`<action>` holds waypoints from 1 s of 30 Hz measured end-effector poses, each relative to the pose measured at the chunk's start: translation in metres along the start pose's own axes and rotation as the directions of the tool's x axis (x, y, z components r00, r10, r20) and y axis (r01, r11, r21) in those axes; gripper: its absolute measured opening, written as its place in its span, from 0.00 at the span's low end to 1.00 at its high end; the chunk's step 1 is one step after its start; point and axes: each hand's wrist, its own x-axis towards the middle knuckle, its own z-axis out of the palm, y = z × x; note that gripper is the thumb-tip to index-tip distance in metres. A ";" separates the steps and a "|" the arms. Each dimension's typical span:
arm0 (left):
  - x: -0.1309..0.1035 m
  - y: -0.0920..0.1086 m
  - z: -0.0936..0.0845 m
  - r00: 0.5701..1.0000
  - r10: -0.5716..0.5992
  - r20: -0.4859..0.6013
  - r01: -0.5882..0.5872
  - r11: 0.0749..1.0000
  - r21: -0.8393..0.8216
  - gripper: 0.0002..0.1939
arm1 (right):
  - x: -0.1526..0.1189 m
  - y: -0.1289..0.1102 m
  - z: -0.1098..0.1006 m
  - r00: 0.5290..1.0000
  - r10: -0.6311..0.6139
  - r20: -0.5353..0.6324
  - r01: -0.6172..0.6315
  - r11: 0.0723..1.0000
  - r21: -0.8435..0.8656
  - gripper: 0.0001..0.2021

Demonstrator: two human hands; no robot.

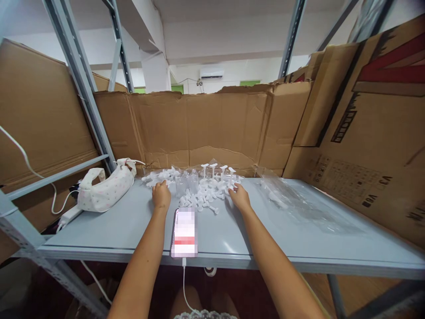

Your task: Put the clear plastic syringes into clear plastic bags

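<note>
My left hand (pixel 161 194) is at the left heap of white plastic pieces (pixel 156 177), its fingers curled. Whatever they may hold is hidden. My right hand (pixel 239 196) reaches to the right edge of the middle pile of small white plastic parts (pixel 202 195), thumb and fingers apart at the pieces. Several white T-shaped pump heads (pixel 213 166) stand upright behind this pile. Between the two heaps are clear plastic bottles (pixel 187 180). In front of the pile a phone (pixel 184 230) lies with its screen lit and a white cable plugged in.
A white dotted fabric bag (pixel 106 192) sits at the left beside a white power strip (pixel 70 217). Clear plastic bags (pixel 299 204) lie on the grey shelf (pixel 226 243) at the right. Cardboard walls (pixel 206 124) and metal posts (pixel 89 97) bound the shelf.
</note>
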 end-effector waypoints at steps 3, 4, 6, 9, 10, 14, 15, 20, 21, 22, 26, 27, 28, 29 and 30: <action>0.002 -0.003 -0.002 0.989 -0.051 -0.135 0.033 0.991 -0.132 0.20 | -0.001 -0.002 -0.001 1.000 -0.003 -0.005 0.003 1.000 0.013 0.23; 0.003 -0.004 -0.003 0.984 -0.066 -0.168 0.037 0.984 -0.172 0.20 | -0.001 -0.002 -0.001 1.000 -0.005 -0.009 0.005 1.000 0.018 0.23; 0.002 -0.004 -0.006 0.977 -0.084 -0.195 0.039 0.974 -0.225 0.20 | -0.002 -0.002 -0.002 1.000 -0.008 -0.017 0.009 1.000 0.026 0.23; -0.002 0.000 -0.013 0.973 -0.091 -0.212 0.028 0.959 -0.280 0.20 | -0.002 -0.003 -0.003 0.999 -0.008 -0.033 0.010 0.999 0.038 0.23; -0.003 0.002 -0.016 0.969 -0.090 -0.230 0.019 0.956 -0.293 0.20 | -0.002 -0.004 -0.004 0.999 -0.008 -0.039 0.009 0.999 0.043 0.23; -0.009 0.011 -0.030 0.922 -0.112 -0.370 -0.015 0.946 -0.325 0.18 | -0.004 -0.007 -0.006 0.998 -0.013 -0.068 0.018 0.997 0.076 0.23; -0.010 0.013 -0.033 0.907 -0.121 -0.404 -0.023 0.942 -0.334 0.18 | -0.005 -0.008 -0.007 0.997 -0.017 -0.075 0.024 0.996 0.086 0.23; -0.013 0.016 -0.044 0.797 -0.227 -0.559 -0.047 0.901 -0.432 0.17 | -0.009 -0.014 -0.011 0.993 -0.031 -0.113 0.044 0.992 0.115 0.23; -0.013 0.015 -0.045 0.769 -0.257 -0.585 -0.048 0.890 -0.454 0.17 | -0.009 -0.015 -0.011 0.992 -0.033 -0.120 0.047 0.992 0.119 0.22; -0.013 0.014 -0.046 0.741 -0.286 -0.608 -0.049 0.879 -0.474 0.17 | -0.010 -0.016 -0.012 0.992 -0.034 -0.124 0.049 0.991 0.124 0.22; -0.014 0.013 -0.051 0.658 -0.341 -0.671 -0.086 0.851 -0.517 0.16 | -0.012 -0.019 -0.014 0.992 -0.036 -0.123 0.055 0.986 0.156 0.22; -0.014 0.014 -0.052 0.647 -0.344 -0.680 -0.106 0.843 -0.527 0.15 | -0.013 -0.019 -0.014 0.992 -0.038 -0.124 0.058 0.985 0.160 0.22; -0.014 0.014 -0.052 0.639 -0.347 -0.687 -0.127 0.833 -0.539 0.15 | -0.013 -0.020 -0.014 0.991 -0.042 -0.127 0.063 0.985 0.162 0.22; -0.015 0.015 -0.053 0.633 -0.350 -0.690 -0.147 0.821 -0.552 0.15 | -0.014 -0.021 -0.015 0.990 -0.048 -0.130 0.069 0.984 0.163 0.22; -0.016 0.017 -0.054 0.626 -0.357 -0.693 -0.165 0.808 -0.565 0.15 | -0.015 -0.022 -0.015 0.989 -0.054 -0.134 0.075 0.984 0.162 0.22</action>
